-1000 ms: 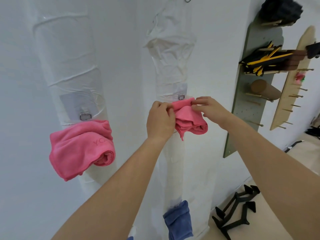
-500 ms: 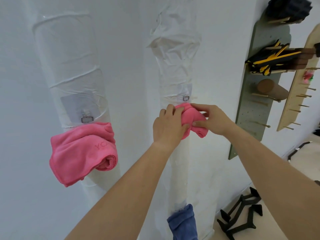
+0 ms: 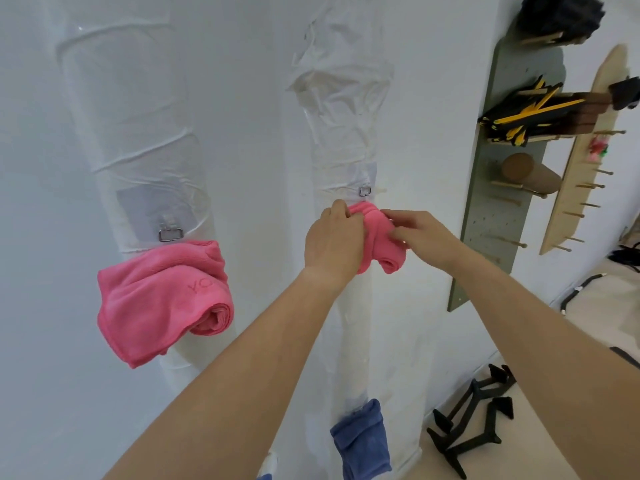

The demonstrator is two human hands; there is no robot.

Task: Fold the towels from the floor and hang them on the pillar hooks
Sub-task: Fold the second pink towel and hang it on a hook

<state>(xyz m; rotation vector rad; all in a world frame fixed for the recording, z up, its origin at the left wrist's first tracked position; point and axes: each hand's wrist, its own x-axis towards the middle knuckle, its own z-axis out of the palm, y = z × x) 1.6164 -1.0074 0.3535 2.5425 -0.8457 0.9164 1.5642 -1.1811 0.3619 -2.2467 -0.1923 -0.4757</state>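
Two white-wrapped pillars: left pillar (image 3: 145,161); right pillar (image 3: 346,133).

Three towels counted, two pink and one blue.

Two hooks plainly seen, both metal rings: left hook (image 3: 170,234) on the left pillar's front; right hook (image 3: 365,191) on the right pillar's front.

First pink towel (image 3: 159,299) hangs bunched on the left pillar's front, top edge just below the left hook; partly rolled; one corner droops at the lower left; nobody touches it.

Second pink towel (image 3: 377,237) is bunched against the right pillar's front, top edge just under the right hook; cannot tell whether it is caught on the ring.

Both hands are on the second pink towel. Left hand (image 3: 334,242) grasps its left side, fingers curled over the top-left edge. Right hand (image 3: 419,233) pinches the folds at its upper right, fingertips bent onto the cloth.

Blue towel (image 3: 363,441) hangs near the right pillar's bottom end, well below the hands; what holds it is hidden.

On the wall to the right:
- one green pegboard (image 3: 495,220) with wooden pegs
- on it, one brown roll (image 3: 530,173) and one black-and-yellow bundle (image 3: 519,116)
- one dark fuzzy item (image 3: 561,15) at its top edge
- one wooden peg rack (image 3: 581,150) just beside the pegboard

Black stands (image 3: 474,420) lie on the floor by the wall; count unclear.
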